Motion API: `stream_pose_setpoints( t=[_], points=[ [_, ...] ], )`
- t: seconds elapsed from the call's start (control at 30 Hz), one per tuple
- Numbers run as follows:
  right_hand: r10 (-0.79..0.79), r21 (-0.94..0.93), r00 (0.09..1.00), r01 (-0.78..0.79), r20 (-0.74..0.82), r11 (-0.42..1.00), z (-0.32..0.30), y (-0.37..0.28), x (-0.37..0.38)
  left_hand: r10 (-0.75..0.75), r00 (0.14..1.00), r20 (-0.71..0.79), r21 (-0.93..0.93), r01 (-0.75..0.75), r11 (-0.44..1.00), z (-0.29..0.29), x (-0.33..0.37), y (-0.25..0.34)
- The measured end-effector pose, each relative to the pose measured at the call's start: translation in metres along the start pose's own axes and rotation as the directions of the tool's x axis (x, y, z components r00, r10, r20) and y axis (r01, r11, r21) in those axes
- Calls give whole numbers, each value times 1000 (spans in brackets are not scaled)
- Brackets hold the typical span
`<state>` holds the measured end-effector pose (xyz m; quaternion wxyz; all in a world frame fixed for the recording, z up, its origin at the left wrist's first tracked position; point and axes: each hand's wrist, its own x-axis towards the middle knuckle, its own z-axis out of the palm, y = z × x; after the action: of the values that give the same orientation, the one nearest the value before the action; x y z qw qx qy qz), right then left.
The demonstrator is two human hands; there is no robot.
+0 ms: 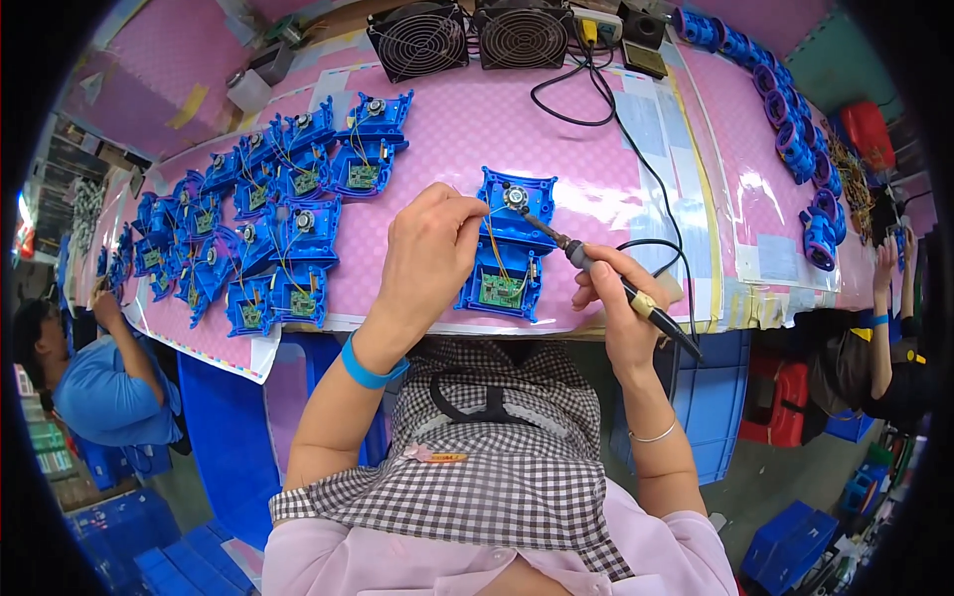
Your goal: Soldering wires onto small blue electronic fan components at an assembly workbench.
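In my right hand (618,298) is a soldering iron (586,260), held like a pen. Its tip reaches the round speaker (516,197) in the upper half of an opened blue plastic housing (538,221). My left hand (429,243) is closed in a pinch at the speaker's left side, on what looks like a thin wire; the fingertips partly hide it. Orange and yellow wires (493,243) run down from there to a green circuit board (500,290) in the housing's lower half. The housing lies flat on the pink table cover.
Several similar blue housings (301,221) with boards and speakers stand in rows at left. Two black fans (421,42) line the back, beside a soldering-iron stand (644,58). A black cable (651,164) crosses the table at right. Blue round parts (792,139) lie farther right. People work at both sides.
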<state>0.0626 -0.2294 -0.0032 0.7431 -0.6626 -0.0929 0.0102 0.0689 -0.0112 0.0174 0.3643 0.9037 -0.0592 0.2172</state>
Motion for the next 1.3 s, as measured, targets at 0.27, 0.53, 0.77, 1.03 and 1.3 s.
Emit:
stream_pose_setpoints(
  t=[0.27,0.53,0.77,1.03,1.3],
  points=[
    [-13,-12,1000,13,-1,1000,4,6,4,-38,998,59,16,37,999,6,2,-1],
    [-29,-38,1000,29,4,999,7,4,4,-20,998,57,38,18,999,8,4,-6],
    [-33,-72,999,33,-1,997,8,3,4,26,1000,17,46,-27,999,11,4,-8],
    [-90,-151,996,92,19,984,9,0,2,51,998,39,75,-54,996,13,5,-3],
    [-85,-181,994,73,-61,981,-9,-12,6,137,989,57,155,-144,977,16,6,6]
  ],
)
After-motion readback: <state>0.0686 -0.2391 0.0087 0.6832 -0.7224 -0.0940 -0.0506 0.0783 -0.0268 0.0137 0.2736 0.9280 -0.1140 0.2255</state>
